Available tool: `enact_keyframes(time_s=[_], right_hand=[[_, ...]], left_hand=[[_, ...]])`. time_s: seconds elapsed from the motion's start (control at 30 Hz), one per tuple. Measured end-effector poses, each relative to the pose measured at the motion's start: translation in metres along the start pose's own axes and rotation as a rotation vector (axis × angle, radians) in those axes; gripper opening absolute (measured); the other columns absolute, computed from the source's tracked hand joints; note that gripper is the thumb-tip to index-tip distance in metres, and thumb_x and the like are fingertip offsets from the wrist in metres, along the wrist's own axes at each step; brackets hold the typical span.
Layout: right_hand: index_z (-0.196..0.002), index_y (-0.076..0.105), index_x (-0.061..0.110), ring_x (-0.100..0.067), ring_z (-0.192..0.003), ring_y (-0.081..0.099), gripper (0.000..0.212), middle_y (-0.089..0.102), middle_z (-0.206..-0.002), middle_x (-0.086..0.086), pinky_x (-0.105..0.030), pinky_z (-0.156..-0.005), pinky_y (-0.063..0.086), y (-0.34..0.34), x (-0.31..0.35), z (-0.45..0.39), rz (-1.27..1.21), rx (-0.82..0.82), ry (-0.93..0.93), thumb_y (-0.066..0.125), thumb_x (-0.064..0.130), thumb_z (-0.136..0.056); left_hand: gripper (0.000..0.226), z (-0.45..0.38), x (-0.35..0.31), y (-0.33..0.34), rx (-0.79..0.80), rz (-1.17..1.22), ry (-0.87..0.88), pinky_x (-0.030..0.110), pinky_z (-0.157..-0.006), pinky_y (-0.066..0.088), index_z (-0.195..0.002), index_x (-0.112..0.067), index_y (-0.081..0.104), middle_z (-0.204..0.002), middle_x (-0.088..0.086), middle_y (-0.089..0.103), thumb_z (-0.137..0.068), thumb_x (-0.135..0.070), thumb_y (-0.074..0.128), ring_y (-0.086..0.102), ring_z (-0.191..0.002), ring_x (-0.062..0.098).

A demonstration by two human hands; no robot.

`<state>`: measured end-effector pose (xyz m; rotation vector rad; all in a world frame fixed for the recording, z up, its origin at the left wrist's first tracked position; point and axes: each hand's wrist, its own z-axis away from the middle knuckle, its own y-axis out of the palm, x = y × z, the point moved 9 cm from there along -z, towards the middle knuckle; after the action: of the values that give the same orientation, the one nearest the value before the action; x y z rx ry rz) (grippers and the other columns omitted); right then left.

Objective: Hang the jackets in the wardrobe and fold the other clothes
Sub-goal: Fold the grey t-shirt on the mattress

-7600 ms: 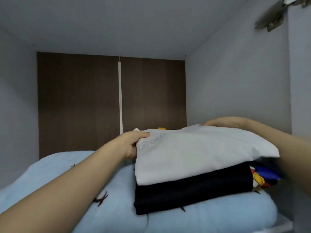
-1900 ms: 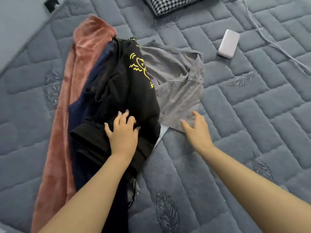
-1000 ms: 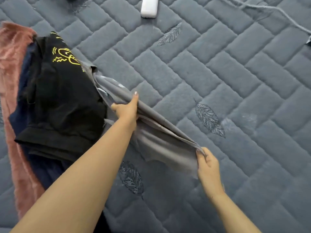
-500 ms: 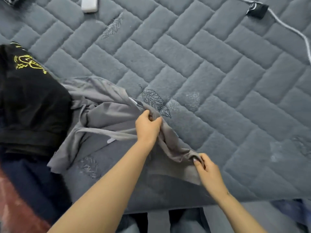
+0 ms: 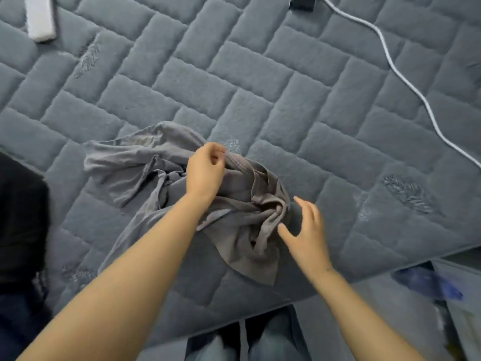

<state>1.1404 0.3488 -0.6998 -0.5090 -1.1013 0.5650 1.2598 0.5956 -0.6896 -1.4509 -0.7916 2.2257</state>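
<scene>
1. Head view: a person stands at the edge of a bed [image 5: 260, 82] covered by a grey-blue quilted spread, both bare forearms reaching forward over it.
2. A grey garment [image 5: 145, 165] lies crumpled on the spread near the bed's front edge, part bunched into twisted folds, part hanging toward the edge.
3. The left hand [image 5: 205, 173] is over the middle of the garment, fingers curled, pinching a seamed edge of the cloth between thumb and fingertips.
4. The right hand [image 5: 307, 235] is just right of the bunched folds, fingers spread and relaxed, holding nothing; its thumb is at the cloth, though contact cannot be told for sure.
5. A black garment [image 5: 20, 217] lies at the left edge of the picture, apart from the grey one, with dark blue cloth below it.
6. A white block [image 5: 40, 19], blurred, lies on the spread at the top left.
7. A white cable [image 5: 406, 82] runs across the spread at the right, from a small black object [image 5: 302, 3] at the top edge.
8. The person's legs in jeans [image 5: 244, 342] show below the bed edge.
</scene>
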Motion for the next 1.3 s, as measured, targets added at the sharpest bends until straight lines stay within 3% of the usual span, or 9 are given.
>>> enact_keyframes(time_s=[0.17,0.37,0.5,0.67,0.77,0.87,1.03,1.17,1.3], right_hand=[[-0.128,0.061,0.006,-0.029,-0.123,0.049,0.057,0.056,-0.131,-0.008,-0.043,-0.101,0.04,0.031,0.057,-0.026,0.25,-0.083,-0.164,0.061,0.035,-0.078],[-0.131,0.05,0.009,-0.029,-0.114,0.044,0.051,0.049,-0.128,-0.008,-0.035,-0.101,0.037,0.057,0.04,-0.053,0.55,-0.015,-0.133,0.067,0.029,-0.087],[-0.093,0.065,0.001,-0.031,-0.093,0.056,0.005,0.06,-0.095,-0.012,-0.035,-0.084,0.042,0.04,0.035,-0.047,0.199,-0.08,-0.153,0.063,0.005,-0.09],[-0.089,0.057,0.01,-0.02,-0.071,0.06,0.01,0.065,-0.074,-0.007,-0.027,-0.074,0.05,0.01,0.001,-0.024,-0.271,-0.106,0.156,0.054,0.004,-0.097],[-0.084,0.062,0.009,-0.025,-0.08,0.06,0.008,0.064,-0.084,-0.006,-0.03,-0.077,0.048,-0.003,0.019,0.0,0.013,-0.137,-0.09,0.066,0.003,-0.089],[-0.094,0.07,0.007,-0.028,-0.087,0.057,0.015,0.063,-0.091,-0.005,-0.039,-0.076,0.047,0.013,0.037,0.018,0.332,-0.139,-0.326,0.074,0.005,-0.08],[-0.121,0.061,0.01,-0.031,-0.107,0.052,0.037,0.058,-0.114,-0.009,-0.041,-0.087,0.043,0.042,0.012,-0.002,0.577,-0.041,-0.108,0.069,0.019,-0.085],[-0.09,0.065,0.01,-0.029,-0.093,0.056,0.005,0.065,-0.09,-0.006,-0.034,-0.081,0.031,0.031,0.013,-0.015,0.408,-0.086,-0.088,0.062,0.014,-0.09],[-0.074,0.051,0.005,-0.007,-0.062,0.042,0.031,0.048,-0.065,0.0,-0.026,-0.062,0.032,-0.001,0.001,-0.002,-0.263,-0.166,0.117,0.056,0.024,-0.099]], left_hand=[[0.045,-0.051,0.04,-0.018,0.14,-0.567,-0.023,0.046,-0.106,0.029,-0.129,-0.029,0.053,-0.142,0.0,0.042,-0.088,-0.037,0.068,0.035,-0.133,0.028],[0.048,-0.038,0.065,-0.002,0.39,-0.508,0.05,0.039,-0.089,0.044,-0.12,-0.019,0.054,-0.115,0.011,0.049,-0.082,-0.038,0.075,0.056,-0.105,0.035],[0.034,0.013,0.083,0.003,0.527,-0.567,0.112,0.036,-0.076,0.041,-0.109,-0.017,0.056,-0.094,0.004,0.055,-0.088,-0.04,0.068,0.058,-0.098,0.032],[0.026,0.058,0.087,0.004,0.646,-0.598,0.08,0.031,-0.07,0.038,-0.096,-0.023,0.049,-0.087,-0.002,0.067,-0.093,-0.049,0.054,0.063,-0.095,0.026],[0.026,0.05,0.071,-0.003,0.623,-0.528,0.105,0.031,-0.072,0.046,-0.108,-0.023,0.055,-0.076,-0.007,0.067,-0.092,-0.044,0.059,0.066,-0.085,0.022],[0.048,0.023,0.06,-0.008,0.57,-0.615,0.195,0.036,-0.09,0.047,-0.127,-0.025,0.057,-0.112,0.006,0.062,-0.086,-0.045,0.069,0.059,-0.107,0.027],[0.034,0.007,0.095,-0.003,0.671,-0.96,0.137,0.042,-0.102,0.031,-0.102,-0.033,0.064,-0.124,0.0,0.041,-0.079,-0.058,0.07,0.032,-0.125,0.028],[0.024,0.019,0.102,0.002,0.727,-0.876,0.143,0.038,-0.098,0.037,-0.089,-0.023,0.056,-0.117,0.004,0.052,-0.091,-0.046,0.061,0.043,-0.12,0.031],[0.027,0.028,0.084,-0.029,0.617,-0.753,0.089,0.036,-0.091,0.032,-0.086,-0.018,0.046,-0.089,0.003,0.06,-0.101,-0.04,0.046,0.056,-0.098,0.025]])
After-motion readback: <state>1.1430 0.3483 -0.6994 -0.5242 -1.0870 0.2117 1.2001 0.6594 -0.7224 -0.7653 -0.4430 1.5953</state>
